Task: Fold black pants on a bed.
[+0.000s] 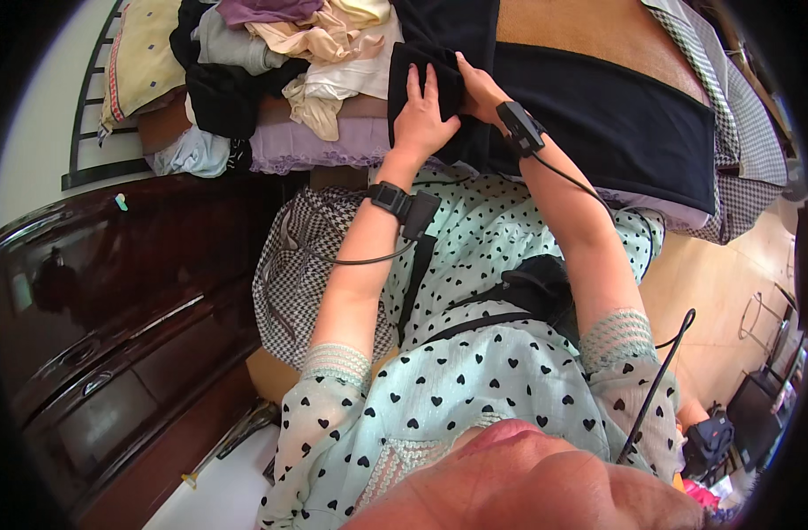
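Observation:
A black cloth garment [602, 119] lies across the bed, one long panel stretching right to a straight hem. Its left part is folded over on itself. My left hand [425, 122] rests flat on this folded part with the fingers spread. Against the fold's right side is my right hand [481, 91], one finger pointing away from me. Its other fingers are partly hidden, so whether it pinches the cloth cannot be told. Both wrists wear black strapped devices with cables.
A heap of clothes [298, 40] lies left of the garment, by a yellow pillow [142, 63]. Tan bedding [576, 30] shows beyond. A dark glossy wooden cabinet [132, 265] stands at the left. A houndstooth fabric item [291, 285] is beside my lap. A black cable [655, 384] loops at my right.

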The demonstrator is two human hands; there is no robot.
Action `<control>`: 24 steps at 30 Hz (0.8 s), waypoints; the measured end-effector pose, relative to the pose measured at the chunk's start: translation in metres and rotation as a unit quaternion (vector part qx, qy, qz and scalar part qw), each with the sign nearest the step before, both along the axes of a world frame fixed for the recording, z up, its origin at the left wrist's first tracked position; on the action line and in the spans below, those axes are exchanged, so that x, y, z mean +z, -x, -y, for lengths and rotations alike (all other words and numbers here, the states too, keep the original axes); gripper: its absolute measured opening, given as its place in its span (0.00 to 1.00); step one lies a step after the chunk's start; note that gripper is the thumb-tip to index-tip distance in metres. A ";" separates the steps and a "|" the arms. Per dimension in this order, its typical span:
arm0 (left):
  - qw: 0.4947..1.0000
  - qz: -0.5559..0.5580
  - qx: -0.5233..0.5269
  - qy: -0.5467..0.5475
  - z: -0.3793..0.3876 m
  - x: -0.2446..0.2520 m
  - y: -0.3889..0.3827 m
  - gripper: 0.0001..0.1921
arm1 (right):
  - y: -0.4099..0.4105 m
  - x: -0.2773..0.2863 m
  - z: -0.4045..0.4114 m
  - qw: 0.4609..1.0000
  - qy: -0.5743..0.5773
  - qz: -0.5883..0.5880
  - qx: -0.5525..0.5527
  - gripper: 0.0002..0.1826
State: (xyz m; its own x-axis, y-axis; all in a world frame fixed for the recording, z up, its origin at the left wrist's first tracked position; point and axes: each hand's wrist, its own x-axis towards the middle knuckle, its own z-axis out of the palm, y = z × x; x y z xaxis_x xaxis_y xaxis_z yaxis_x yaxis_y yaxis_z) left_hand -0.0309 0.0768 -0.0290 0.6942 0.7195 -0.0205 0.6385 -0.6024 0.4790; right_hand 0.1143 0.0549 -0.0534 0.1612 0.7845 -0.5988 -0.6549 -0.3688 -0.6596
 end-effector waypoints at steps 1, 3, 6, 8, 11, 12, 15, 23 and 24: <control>1.000 0.001 0.000 -0.001 0.003 0.001 -0.002 0.49 | -0.002 0.005 0.007 0.999 0.017 0.036 0.016 0.32; 0.999 -0.008 0.019 -0.027 0.009 0.003 -0.005 0.49 | -0.007 0.007 0.016 0.996 0.034 0.072 0.031 0.32; 0.999 0.026 0.008 -0.043 0.009 0.000 -0.007 0.49 | -0.011 0.003 0.021 0.992 -0.059 0.015 0.114 0.37; 0.999 0.017 0.005 -0.044 0.011 -0.001 -0.009 0.49 | -0.004 0.007 0.025 0.995 0.000 0.052 0.083 0.45; 0.999 -0.022 0.002 -0.032 0.016 0.001 -0.012 0.48 | -0.002 0.007 0.029 0.992 -0.013 0.070 0.101 0.49; 0.999 -0.052 0.002 -0.018 0.017 0.002 -0.014 0.48 | -0.002 0.008 0.030 0.992 -0.014 0.070 0.102 0.49; 0.998 -0.053 -0.006 -0.016 0.017 0.002 -0.016 0.48 | -0.006 0.001 0.034 0.992 -0.056 0.020 0.110 0.49; 0.898 0.316 0.060 0.300 -0.060 0.011 0.059 0.32 | 0.000 -0.005 0.026 0.989 -0.071 0.039 0.125 0.43; 0.891 0.320 0.120 0.298 -0.070 0.016 0.074 0.30 | 0.001 -0.005 0.025 0.987 -0.081 0.044 0.135 0.44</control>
State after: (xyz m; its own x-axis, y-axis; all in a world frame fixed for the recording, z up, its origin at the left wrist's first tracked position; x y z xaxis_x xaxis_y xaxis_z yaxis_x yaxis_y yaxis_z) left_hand -0.1053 0.1463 -0.0134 0.5278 0.8430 -0.1043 0.1963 -0.0016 0.9805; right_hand 0.1130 0.0299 -0.0581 -0.0202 0.8904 -0.4547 -0.4848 -0.4065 -0.7744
